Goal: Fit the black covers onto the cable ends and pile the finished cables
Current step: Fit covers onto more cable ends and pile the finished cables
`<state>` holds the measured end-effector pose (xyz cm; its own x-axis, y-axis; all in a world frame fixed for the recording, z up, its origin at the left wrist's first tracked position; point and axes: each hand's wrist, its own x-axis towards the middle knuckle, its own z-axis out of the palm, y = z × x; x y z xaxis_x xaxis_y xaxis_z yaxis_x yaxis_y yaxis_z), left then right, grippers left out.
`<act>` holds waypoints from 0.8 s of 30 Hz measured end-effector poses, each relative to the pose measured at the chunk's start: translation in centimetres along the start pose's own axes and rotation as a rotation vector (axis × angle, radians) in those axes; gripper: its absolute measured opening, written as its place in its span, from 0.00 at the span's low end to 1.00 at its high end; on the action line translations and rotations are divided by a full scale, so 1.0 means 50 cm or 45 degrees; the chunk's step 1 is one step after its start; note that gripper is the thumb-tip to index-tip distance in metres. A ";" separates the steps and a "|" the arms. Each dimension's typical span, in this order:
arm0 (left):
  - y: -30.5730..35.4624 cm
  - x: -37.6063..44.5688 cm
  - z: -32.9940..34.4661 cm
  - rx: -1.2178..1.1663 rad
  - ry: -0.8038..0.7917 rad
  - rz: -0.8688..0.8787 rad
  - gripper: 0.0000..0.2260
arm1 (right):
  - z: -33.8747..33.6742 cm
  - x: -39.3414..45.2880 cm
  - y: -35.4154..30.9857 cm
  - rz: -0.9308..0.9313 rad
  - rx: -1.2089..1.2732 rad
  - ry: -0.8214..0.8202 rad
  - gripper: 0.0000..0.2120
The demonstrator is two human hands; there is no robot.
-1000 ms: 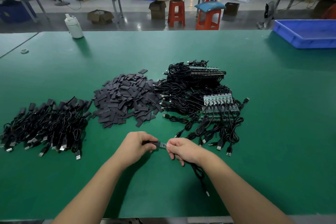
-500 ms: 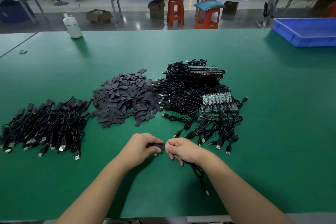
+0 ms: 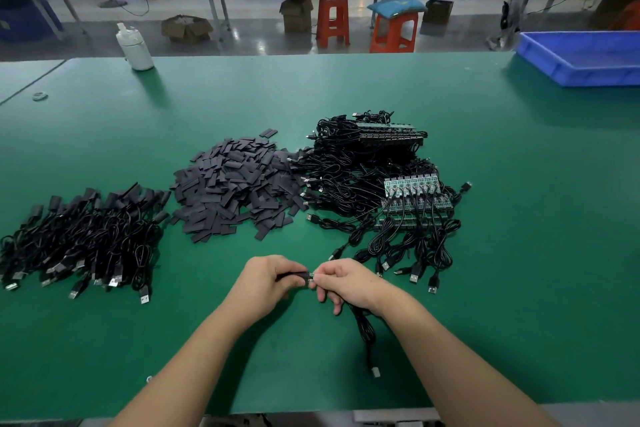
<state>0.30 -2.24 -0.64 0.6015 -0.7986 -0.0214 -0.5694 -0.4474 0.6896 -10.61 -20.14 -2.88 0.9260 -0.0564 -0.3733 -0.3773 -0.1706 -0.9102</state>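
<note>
Sliding the cover [image 3: 293, 277] on, I pinch it in my left hand [image 3: 266, 279] while my right hand [image 3: 346, 282] grips the cable end [image 3: 311, 276]; keeping both aligned should prevent snagging.

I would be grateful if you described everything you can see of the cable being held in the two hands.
The cable is thin and black. Its board end sits between the hands, where the left hand pinches a black cover partly slid over it, a bit of green board still showing. The right hand grips the end behind that. The cord loops beneath the right wrist onto the green table, ending in a metal plug.
</note>
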 end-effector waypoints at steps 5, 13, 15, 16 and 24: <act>-0.001 -0.001 0.004 -0.022 -0.013 0.017 0.06 | 0.003 0.001 0.001 0.003 -0.067 0.014 0.10; 0.011 0.009 0.010 0.146 -0.061 0.149 0.06 | 0.004 0.002 0.004 -0.005 -0.136 0.018 0.11; 0.012 0.009 0.011 0.149 -0.060 0.145 0.06 | 0.004 0.001 0.004 -0.008 -0.143 0.030 0.11; 0.011 0.009 0.011 0.152 -0.059 0.137 0.06 | 0.004 0.000 0.003 -0.007 -0.136 0.035 0.10; 0.012 0.020 0.014 0.179 0.007 0.100 0.07 | 0.005 -0.001 -0.005 0.021 0.008 0.090 0.11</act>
<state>0.14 -3.60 -0.75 0.5552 -0.8311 0.0329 -0.6874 -0.4362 0.5807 -10.57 -19.83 -2.70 0.9180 -0.1288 -0.3751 -0.3927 -0.1630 -0.9051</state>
